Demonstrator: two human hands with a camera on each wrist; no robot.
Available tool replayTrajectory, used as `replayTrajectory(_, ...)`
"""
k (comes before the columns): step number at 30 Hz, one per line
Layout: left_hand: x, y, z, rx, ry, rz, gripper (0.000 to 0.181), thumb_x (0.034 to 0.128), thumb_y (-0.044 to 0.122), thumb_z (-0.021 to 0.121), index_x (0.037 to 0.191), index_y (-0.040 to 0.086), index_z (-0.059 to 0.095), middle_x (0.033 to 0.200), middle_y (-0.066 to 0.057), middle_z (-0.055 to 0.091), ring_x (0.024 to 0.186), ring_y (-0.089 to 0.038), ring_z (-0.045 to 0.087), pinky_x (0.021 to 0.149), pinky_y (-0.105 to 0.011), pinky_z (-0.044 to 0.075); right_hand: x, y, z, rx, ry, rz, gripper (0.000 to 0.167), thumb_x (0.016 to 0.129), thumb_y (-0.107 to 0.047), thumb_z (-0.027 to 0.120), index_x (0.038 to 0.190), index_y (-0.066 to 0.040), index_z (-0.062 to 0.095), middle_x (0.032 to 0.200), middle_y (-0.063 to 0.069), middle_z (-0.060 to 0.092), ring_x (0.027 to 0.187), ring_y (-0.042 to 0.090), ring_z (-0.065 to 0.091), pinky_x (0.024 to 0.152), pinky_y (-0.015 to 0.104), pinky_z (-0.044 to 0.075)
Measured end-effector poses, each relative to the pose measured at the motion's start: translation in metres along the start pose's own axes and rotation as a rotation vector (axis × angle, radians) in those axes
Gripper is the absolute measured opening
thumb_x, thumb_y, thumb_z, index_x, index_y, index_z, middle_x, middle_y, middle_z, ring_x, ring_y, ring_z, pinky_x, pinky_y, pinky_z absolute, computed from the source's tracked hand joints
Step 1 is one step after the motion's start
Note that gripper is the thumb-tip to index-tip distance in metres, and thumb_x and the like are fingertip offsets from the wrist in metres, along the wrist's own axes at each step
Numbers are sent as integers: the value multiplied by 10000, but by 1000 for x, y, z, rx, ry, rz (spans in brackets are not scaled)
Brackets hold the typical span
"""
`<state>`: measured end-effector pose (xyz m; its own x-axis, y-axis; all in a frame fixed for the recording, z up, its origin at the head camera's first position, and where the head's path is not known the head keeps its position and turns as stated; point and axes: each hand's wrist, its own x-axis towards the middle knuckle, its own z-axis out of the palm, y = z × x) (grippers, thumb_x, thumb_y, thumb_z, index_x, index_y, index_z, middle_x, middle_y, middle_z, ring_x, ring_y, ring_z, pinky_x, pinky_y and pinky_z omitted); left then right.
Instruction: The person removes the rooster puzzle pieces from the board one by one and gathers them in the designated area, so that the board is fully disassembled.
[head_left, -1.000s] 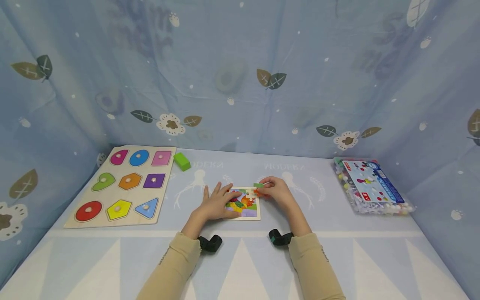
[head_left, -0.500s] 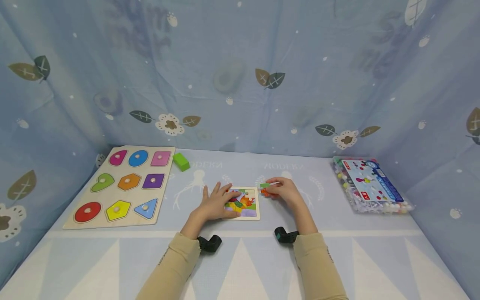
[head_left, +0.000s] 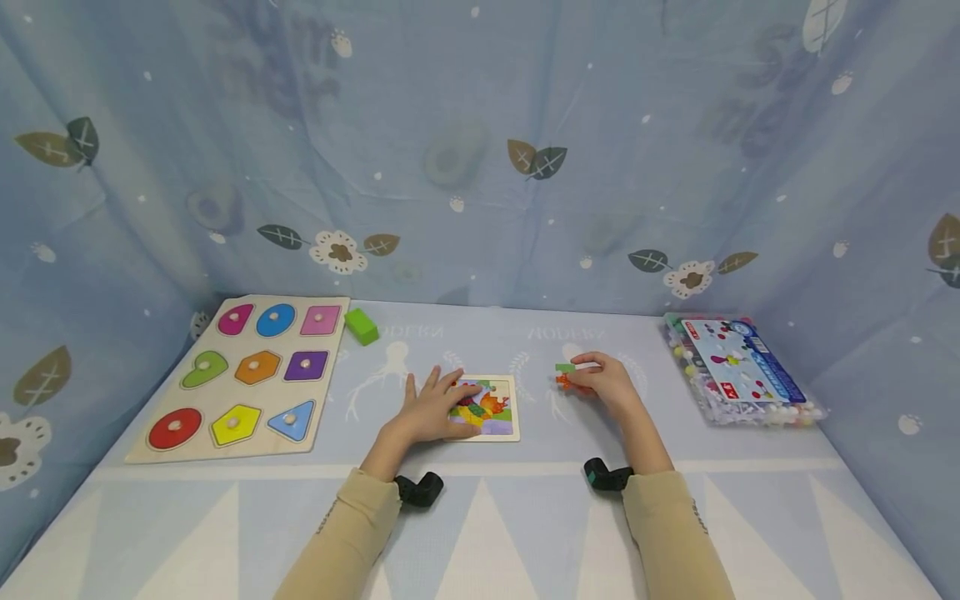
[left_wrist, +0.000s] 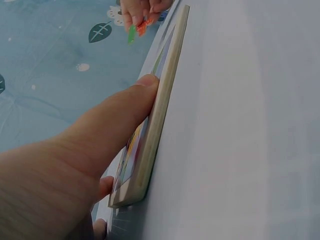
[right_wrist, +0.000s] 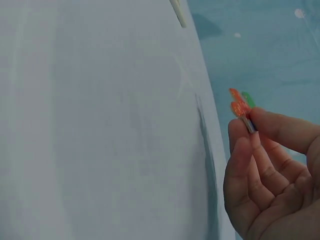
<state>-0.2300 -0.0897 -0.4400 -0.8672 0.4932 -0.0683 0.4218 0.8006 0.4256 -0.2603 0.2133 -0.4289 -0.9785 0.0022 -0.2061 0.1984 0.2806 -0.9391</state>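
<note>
A small wooden jigsaw puzzle [head_left: 495,408] with a colourful picture in a pale frame lies flat on the table. My left hand [head_left: 433,411] rests on its left part, fingers spread; in the left wrist view the thumb [left_wrist: 125,112] presses near the frame's edge. To the right of the puzzle, my right hand [head_left: 606,385] pinches an orange and green puzzle piece [head_left: 564,375] between thumb and fingers. The right wrist view shows this puzzle piece [right_wrist: 240,106] tilted at the fingertips, above the table. My left hand covers part of the picture.
At the left lies a wooden shape board [head_left: 262,400] with several coloured knobbed shapes. A green block [head_left: 362,327] sits by its far right corner. A clear box of beads [head_left: 738,371] stands at the right. Patterned cloth [head_left: 480,167] hangs behind the table.
My right hand has moved right, away from the puzzle, carrying the piece from the frame's upper right corner. My left hand has stayed in place on the puzzle.
</note>
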Motion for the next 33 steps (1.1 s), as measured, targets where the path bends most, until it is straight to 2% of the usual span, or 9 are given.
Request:
replayTrajectory(9, 0, 0, 0, -2, 8, 4, 668, 790, 510, 654, 1374, 257, 449, 1512, -87, 235, 1379, -438, 80, 1000, -699, -38, -6, 8, -26, -45, 51, 22, 449, 864, -104, 631, 1243, 56, 452, 853, 3, 598, 668, 44, 602, 622, 201, 502)
replayTrajectory(15, 1, -2, 1, 4, 5, 3, 668, 787, 516, 654, 1371, 263, 451, 1512, -85, 237, 1379, -438, 82, 999, -701, -33, -11, 14, -40, -15, 99, 60, 465, 882, -112, 614, 1271, 53, 420, 826, -37, 580, 645, 40, 591, 597, 199, 501)
replayTrajectory(19, 1, -3, 2, -1, 8, 6, 667, 787, 515, 655, 1370, 261, 453, 1511, -85, 239, 1378, -438, 85, 997, -703, -30, -12, 15, -45, -9, 121, 86, 471, 885, -124, 613, 1282, 40, 420, 828, -43, 576, 635, 27, 587, 588, 189, 495)
replayTrajectory(26, 1, -3, 2, 6, 6, 1, 666, 786, 515, 655, 1371, 268, 452, 1512, -80, 238, 1380, -434, 87, 1000, -700, -30, -14, 17, -53, -46, 145, 66, 463, 882, -83, 604, 1276, 73, 419, 806, -52, 565, 638, 24, 567, 604, 196, 492)
replayTrajectory(33, 1, -3, 2, 13, -3, -5, 668, 791, 516, 646, 1377, 270, 443, 1515, -77, 228, 1384, -426, 75, 1002, -696, -36, -16, 19, -60, -33, 189, 98, 447, 895, -80, 579, 1285, 66, 416, 805, -42, 541, 619, 33, 556, 591, 198, 487)
